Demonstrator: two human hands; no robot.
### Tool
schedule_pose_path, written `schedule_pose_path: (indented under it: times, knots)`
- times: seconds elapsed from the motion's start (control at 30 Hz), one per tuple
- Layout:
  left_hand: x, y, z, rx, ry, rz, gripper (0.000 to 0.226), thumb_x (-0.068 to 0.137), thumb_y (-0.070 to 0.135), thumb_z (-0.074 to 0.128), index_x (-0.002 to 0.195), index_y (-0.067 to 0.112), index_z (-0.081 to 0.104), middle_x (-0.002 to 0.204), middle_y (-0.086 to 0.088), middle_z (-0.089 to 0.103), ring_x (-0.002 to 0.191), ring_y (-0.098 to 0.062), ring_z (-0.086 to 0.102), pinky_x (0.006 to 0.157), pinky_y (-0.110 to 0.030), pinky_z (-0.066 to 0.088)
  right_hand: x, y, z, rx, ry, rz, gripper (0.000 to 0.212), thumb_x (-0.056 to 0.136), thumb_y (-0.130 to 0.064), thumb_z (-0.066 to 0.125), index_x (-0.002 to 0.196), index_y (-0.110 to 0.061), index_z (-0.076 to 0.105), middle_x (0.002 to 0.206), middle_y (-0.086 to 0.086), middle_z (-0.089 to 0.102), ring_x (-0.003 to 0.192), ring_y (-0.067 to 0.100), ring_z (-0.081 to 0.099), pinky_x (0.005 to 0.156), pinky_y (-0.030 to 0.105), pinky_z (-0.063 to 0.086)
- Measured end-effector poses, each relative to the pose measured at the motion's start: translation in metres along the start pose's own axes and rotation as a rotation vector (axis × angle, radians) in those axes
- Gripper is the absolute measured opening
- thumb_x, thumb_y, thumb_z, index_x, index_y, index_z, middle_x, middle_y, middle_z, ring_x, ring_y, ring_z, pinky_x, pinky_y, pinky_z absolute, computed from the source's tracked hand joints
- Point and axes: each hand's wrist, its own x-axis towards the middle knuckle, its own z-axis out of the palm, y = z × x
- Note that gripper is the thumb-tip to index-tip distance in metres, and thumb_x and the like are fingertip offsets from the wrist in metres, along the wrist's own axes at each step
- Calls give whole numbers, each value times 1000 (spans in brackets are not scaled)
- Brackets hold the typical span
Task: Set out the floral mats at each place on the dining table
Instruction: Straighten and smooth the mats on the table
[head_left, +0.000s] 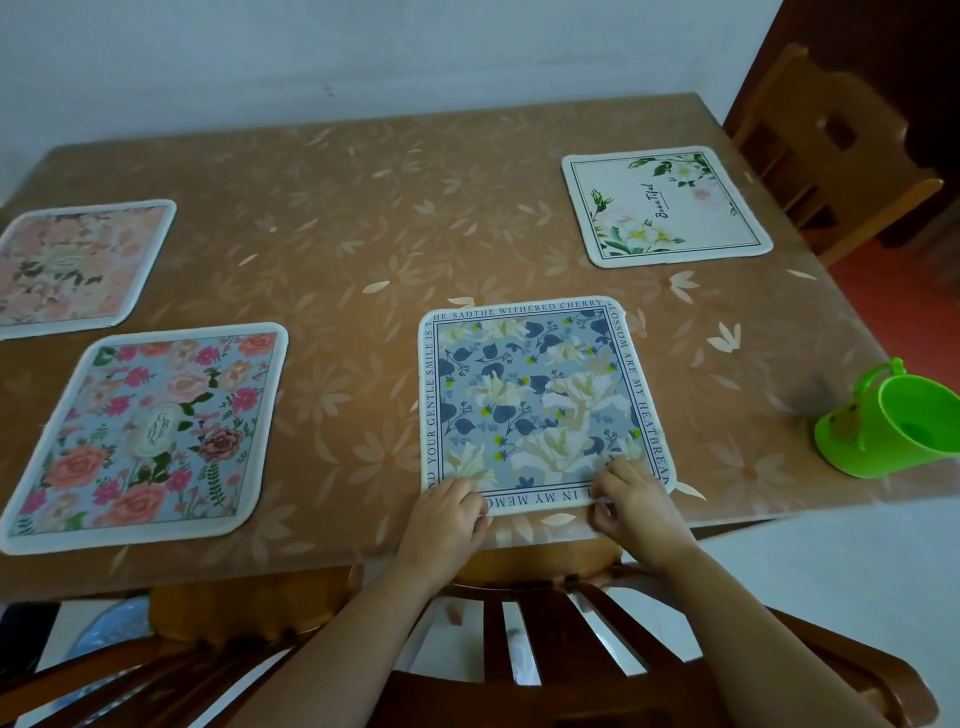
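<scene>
Several floral mats lie flat on the brown dining table (363, 218). A blue mat with white lilies and a lettered border (535, 395) sits at the near edge. My left hand (449, 514) grips its near left corner with curled fingers. My right hand (631, 501) pinches its near right edge, thumb under the rim. A mat with pink and red roses (150, 431) lies at the near left. A pale peach mat (78, 265) lies behind it at the far left. A white mat with green leaves (662, 205) lies at the far right.
A green plastic cup (893, 421) lies tilted near the table's right edge. A wooden chair back (519, 634) stands right below my arms, another chair (826, 150) stands at the far right, and a white wall runs behind the table.
</scene>
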Motion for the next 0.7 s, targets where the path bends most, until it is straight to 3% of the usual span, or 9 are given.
schedule_pose_path:
  times: [0.1, 0.2, 0.3, 0.7]
  knots:
    - [0, -3, -1, 6, -6, -39, 16, 61, -1, 76, 64, 3, 61, 71, -11, 62, 68, -28, 61, 59, -37, 54, 3, -4, 2, 32, 34, -21, 16, 59, 9, 71, 69, 4, 60, 75, 21, 60, 72, 38, 58, 64, 45, 52]
    - [0, -8, 0, 10, -28, -77, 4, 73, 3, 65, 73, 2, 62, 81, -11, 62, 80, -28, 58, 70, -39, 49, 7, -7, 5, 27, 38, -16, 14, 60, 8, 69, 70, 4, 60, 76, 22, 59, 74, 38, 57, 66, 45, 51]
    - [-1, -10, 1, 14, -55, -89, 7, 80, 8, 59, 81, 2, 62, 90, -11, 61, 88, -25, 54, 78, -36, 44, 8, -5, 7, 25, 28, 6, 12, 63, 5, 68, 72, 3, 59, 79, 20, 59, 77, 37, 56, 69, 43, 49]
    - [-3, -12, 0, -2, -72, -67, 4, 77, 5, 62, 80, 3, 62, 88, -11, 61, 87, -26, 56, 76, -35, 45, 6, -5, 9, 23, -4, 17, 9, 69, 1, 65, 75, 0, 59, 83, 16, 58, 82, 31, 54, 72, 40, 46]
